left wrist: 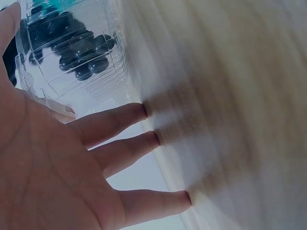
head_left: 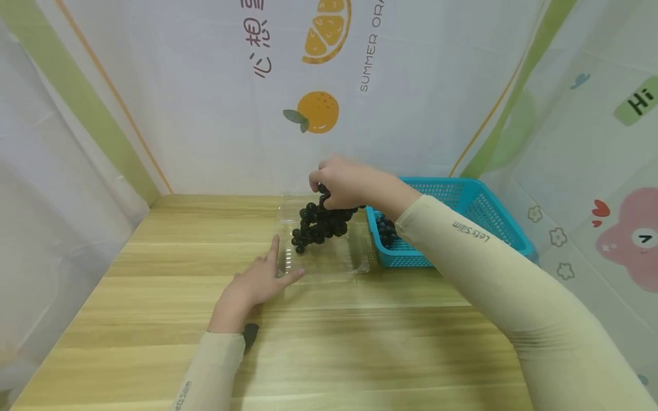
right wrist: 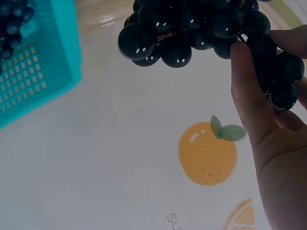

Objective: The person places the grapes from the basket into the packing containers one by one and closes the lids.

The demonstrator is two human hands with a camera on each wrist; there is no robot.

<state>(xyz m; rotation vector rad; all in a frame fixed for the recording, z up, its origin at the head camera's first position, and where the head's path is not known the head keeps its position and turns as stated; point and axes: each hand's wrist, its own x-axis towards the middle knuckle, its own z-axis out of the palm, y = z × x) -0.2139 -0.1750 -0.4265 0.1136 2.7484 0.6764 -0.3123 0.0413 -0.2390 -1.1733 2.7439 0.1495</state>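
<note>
Several right-hand fingers (right wrist: pixel 247 91) grip glossy, round, clustered grapes (head_left: pixel 324 221).

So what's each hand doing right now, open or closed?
Left hand: open, fingers spread at the corner of the clear box.
Right hand: closed, holding a bunch of grapes.

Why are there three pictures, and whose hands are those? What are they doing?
No robot here: these are one person's two bare hands. The big picture comes from a camera on the person's head; the smaller two come from cameras on the wrists, so each shows one hand up close.

On the wooden table are a clear plastic container and a blue basket with dark grapes inside. The right hand holds another grape bunch at the container. The left hand is spread by the container's near left corner.
</note>
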